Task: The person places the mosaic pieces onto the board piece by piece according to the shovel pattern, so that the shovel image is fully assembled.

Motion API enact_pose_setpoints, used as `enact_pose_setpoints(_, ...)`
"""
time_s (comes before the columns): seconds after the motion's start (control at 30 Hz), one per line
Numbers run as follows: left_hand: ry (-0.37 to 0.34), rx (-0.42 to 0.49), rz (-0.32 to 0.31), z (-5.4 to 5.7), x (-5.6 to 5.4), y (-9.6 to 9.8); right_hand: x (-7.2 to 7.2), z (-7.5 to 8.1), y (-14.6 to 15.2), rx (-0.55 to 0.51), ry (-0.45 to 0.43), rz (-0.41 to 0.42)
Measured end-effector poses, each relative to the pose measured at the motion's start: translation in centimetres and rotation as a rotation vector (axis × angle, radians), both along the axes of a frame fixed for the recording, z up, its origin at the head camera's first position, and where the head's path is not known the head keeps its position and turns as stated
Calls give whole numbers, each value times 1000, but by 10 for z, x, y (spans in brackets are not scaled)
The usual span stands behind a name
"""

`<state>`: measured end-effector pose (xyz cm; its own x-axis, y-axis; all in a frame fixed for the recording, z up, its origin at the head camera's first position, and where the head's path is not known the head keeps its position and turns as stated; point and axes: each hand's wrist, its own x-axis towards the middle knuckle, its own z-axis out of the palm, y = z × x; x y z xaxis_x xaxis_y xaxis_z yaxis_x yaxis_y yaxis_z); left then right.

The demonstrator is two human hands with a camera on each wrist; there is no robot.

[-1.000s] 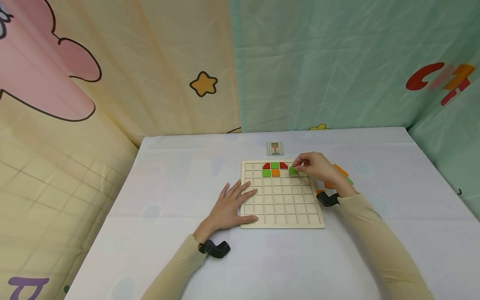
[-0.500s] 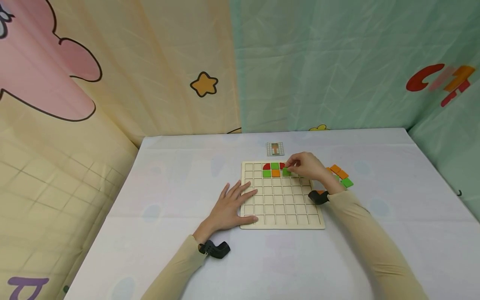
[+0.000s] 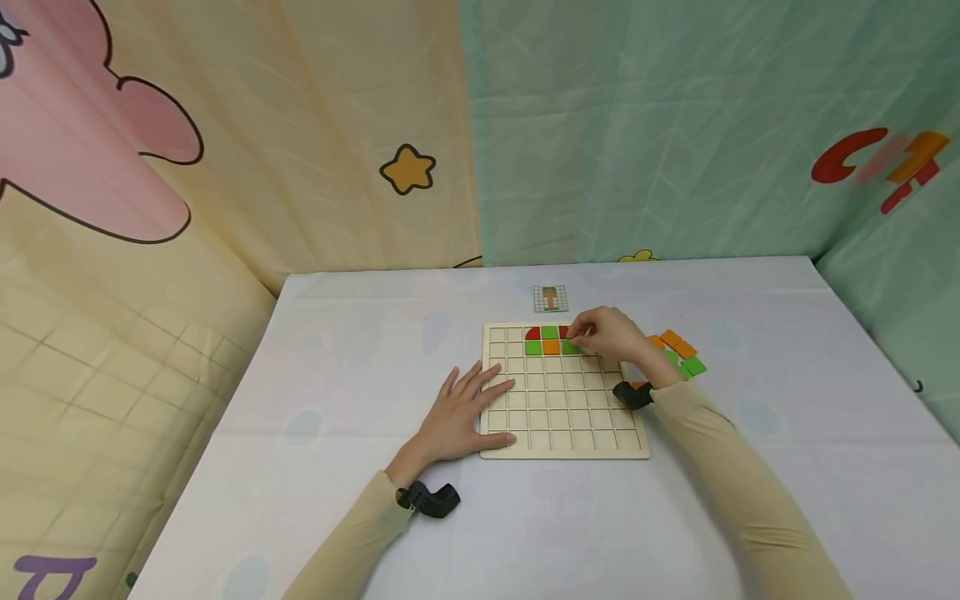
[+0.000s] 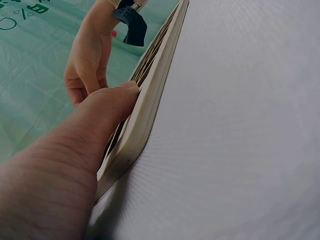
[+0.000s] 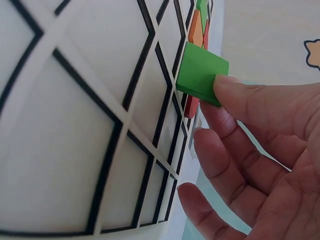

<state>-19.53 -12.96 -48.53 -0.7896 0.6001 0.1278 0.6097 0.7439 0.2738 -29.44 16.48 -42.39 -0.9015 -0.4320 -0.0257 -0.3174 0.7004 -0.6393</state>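
Between thumb and fingers my right hand point(image 3: 609, 333) pinches a green square tile point(image 5: 202, 72), tilted with one edge at the board's grid in the right wrist view. That tile is beside an orange square tile point(image 3: 551, 347) in the second row. My left hand point(image 3: 457, 417) lies with spread, straight fingers on the left edge of the wooden grid board point(image 3: 566, 417). In the left wrist view its thumb point(image 4: 112, 102) rests on the board's rim. Red quarter-round tiles point(image 3: 533, 333) flank a green tile point(image 3: 550, 332) in the top row; another green tile point(image 3: 532, 347) sits below left.
Loose orange tiles point(image 3: 678, 342) and green tiles point(image 3: 693, 365) lie on the white tablecloth point(image 3: 315, 375) right of the board, partly behind my right wrist. A small card with a printed grid pattern point(image 3: 550, 298) lies beyond the board. Printed curtains hang behind the table.
My right hand has moved left across the board with the green tile, bringing it next to the orange tile. The left hand has stayed in place.
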Motion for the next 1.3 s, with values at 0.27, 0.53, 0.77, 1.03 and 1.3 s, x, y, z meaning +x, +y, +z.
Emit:
enact_pose_setpoints(0.27, 2, -3, 5, -1, 0, 0, 0, 0, -1, 13, -29, -23)
enact_pose_setpoints(0.53, -4, -10, 12, -1, 0, 0, 3, 4, -4, 44, -31, -42)
enact_pose_setpoints(0.77, 1, -7, 10, -2, 0, 0, 3, 5, -5, 59, -8, -45)
enact_pose_setpoints(1.03, -3, 0, 6, -1, 0, 0, 4, 4, -2, 59, 45, -51)
enact_pose_setpoints(1.3, 3, 6, 3, 0, 0, 0, 10, 10, 21, 35, 87, -100)
